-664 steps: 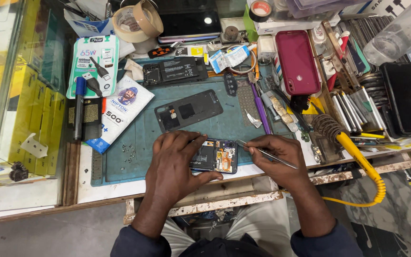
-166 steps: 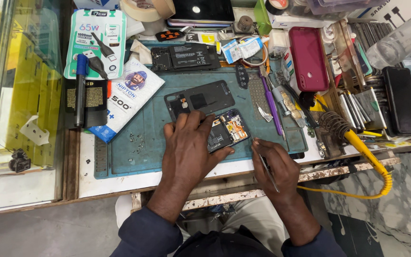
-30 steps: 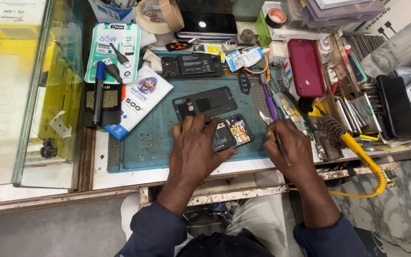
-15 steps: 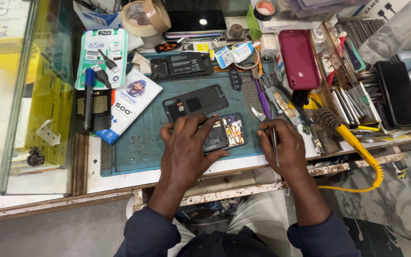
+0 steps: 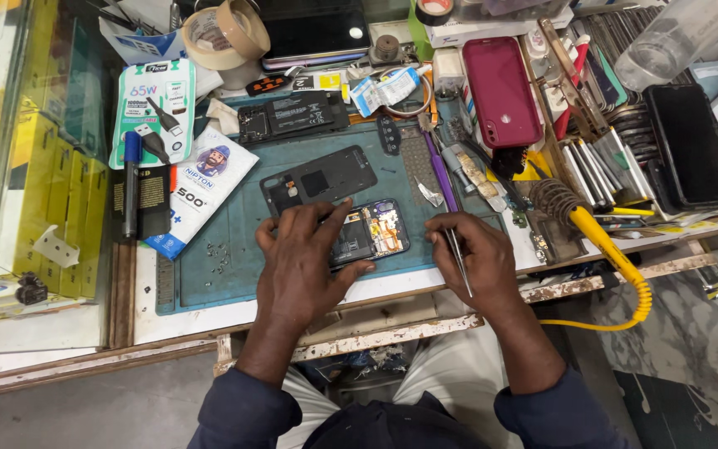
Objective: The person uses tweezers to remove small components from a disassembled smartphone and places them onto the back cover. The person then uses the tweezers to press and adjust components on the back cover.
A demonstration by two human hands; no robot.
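The left hand lies spread over the opened phone, fingers pinning it to the green mat. Just right, the right hand pinches tweezers. Beyond lies the dark back cover.

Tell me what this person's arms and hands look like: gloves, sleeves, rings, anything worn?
Both hands are bare: no gloves on the left hand or the right hand, and no ring or watch that I can make out. The forearms are uncovered too. Dark navy sleeves are pushed up towards the elbows on both arms, and light trousers show below them.
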